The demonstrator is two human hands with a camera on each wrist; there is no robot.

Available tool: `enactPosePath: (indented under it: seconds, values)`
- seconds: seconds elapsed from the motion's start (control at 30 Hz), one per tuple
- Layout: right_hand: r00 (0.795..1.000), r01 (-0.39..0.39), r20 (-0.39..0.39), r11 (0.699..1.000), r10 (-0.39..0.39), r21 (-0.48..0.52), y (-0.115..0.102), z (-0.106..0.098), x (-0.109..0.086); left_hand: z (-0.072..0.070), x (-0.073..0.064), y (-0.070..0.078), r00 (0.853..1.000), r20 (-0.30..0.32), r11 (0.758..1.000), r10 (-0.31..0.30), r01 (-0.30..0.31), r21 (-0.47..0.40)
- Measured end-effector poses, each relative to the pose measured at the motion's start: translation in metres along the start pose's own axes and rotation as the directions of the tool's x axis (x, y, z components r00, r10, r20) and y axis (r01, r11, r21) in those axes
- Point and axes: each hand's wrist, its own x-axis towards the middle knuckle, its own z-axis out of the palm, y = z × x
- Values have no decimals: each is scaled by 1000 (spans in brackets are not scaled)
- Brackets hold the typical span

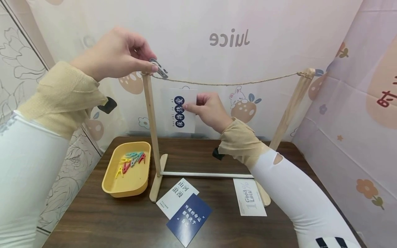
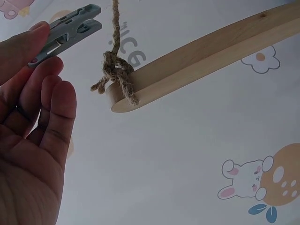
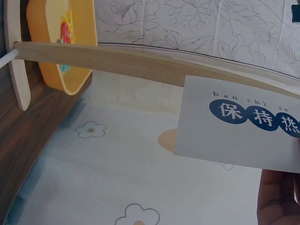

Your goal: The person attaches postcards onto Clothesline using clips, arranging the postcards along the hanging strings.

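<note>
A grey clothespin (image 1: 159, 68) is pinched between the thumb and fingers of my left hand (image 1: 121, 55), right by the left end of the twine line (image 1: 217, 83). In the left wrist view the clothespin (image 2: 68, 33) points toward the twine (image 2: 116, 28), its tips parted slightly, near the knot on the wooden post (image 2: 197, 56). My right hand (image 1: 212, 110) pinches a white card (image 1: 189, 120) with blue circles and Chinese characters by its right side. The card hangs upright just below the twine. In the right wrist view the card (image 3: 197, 136) overlaps the post.
A yellow tray (image 1: 124, 191) with several coloured clothespins stands left of the wooden frame (image 1: 152, 131). On the dark table (image 1: 217, 227) lie a white card (image 1: 169, 196), a blue card (image 1: 198, 206) partly over it, and a "Good Luck" card (image 1: 245, 208) by the frame's right foot.
</note>
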Motion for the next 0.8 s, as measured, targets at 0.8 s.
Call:
enactPosePath:
  seconds: [0.8]
  values:
    - [1000, 20, -22, 1000, -19, 9, -7, 14, 14, -11, 18, 3, 991, 126, 992, -43, 28, 121]
